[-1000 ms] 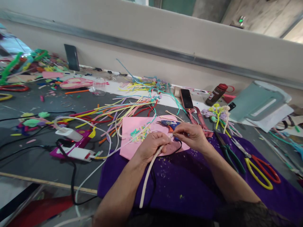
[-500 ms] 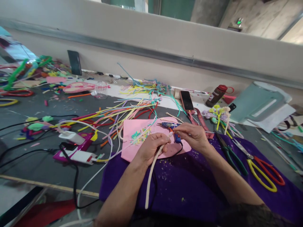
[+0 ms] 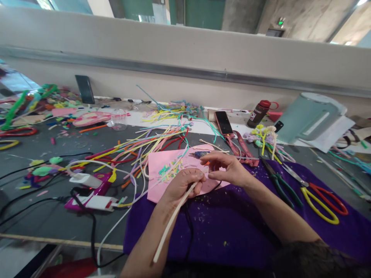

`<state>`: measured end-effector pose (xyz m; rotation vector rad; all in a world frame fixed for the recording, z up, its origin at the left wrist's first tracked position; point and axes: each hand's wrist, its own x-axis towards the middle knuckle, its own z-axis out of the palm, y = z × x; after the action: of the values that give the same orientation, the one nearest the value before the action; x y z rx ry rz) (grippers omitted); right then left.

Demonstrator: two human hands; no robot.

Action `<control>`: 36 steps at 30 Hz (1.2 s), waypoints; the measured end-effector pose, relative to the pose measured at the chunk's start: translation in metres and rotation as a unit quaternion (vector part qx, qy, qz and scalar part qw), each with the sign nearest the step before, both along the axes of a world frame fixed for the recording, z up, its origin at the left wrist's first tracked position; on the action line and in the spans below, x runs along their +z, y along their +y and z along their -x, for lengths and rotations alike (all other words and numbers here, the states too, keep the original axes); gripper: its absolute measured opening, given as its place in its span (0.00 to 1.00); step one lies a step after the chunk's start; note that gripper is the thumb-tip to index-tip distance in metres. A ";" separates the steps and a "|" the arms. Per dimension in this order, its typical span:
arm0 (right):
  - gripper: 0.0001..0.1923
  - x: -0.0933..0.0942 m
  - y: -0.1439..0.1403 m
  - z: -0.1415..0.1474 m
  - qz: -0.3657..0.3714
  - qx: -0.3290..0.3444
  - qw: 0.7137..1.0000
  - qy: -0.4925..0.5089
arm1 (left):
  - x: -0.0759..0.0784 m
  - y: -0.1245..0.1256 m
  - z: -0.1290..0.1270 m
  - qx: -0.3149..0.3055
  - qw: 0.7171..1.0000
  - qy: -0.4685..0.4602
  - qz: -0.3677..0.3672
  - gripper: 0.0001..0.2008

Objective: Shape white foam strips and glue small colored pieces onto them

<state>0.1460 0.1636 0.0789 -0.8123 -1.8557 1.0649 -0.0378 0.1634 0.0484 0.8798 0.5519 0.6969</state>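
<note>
Head view: left hand (image 3: 185, 184) still grips the cream stick (image 3: 171, 224), now tilted lower; right hand (image 3: 228, 170) has slipped off its tip, fingers pinched empty.

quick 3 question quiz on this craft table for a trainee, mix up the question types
1. True or false: the left hand holds a cream pipe cleaner in its grip.
2. Which tool lies nearest the right forearm on the purple cloth? A) green-handled pliers B) yellow and red scissors C) phone
3. Fill in: the blue glue gun lies on a ____ sheet beyond the right hand.

Key:
1. True
2. A
3. pink; the pink sheet also carries small coloured cuttings.
</note>
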 end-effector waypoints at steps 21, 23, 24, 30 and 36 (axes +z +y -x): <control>0.11 -0.005 0.000 0.002 -0.080 0.006 0.996 -0.024 | 0.001 0.000 -0.001 -0.001 1.000 0.020 0.001 0.09; 0.11 -0.006 0.001 0.002 -0.083 0.005 0.996 -0.027 | 0.002 0.000 -0.001 0.000 1.000 0.021 0.000 0.09; 0.11 -0.006 0.001 0.002 -0.086 0.005 0.996 -0.028 | 0.002 0.000 -0.001 0.001 1.000 0.022 -0.001 0.09; 0.10 -0.003 0.000 0.002 -0.086 0.003 0.995 -0.042 | 0.001 -0.001 -0.001 0.003 1.000 0.031 -0.002 0.10; 0.10 -0.003 0.000 0.002 -0.082 -0.001 0.996 -0.047 | 0.004 0.000 -0.001 0.007 0.999 0.042 -0.003 0.10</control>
<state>0.1438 0.1640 0.0757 -0.7770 -1.9917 0.8726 -0.0365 0.1631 0.0523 0.9157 0.6318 0.6761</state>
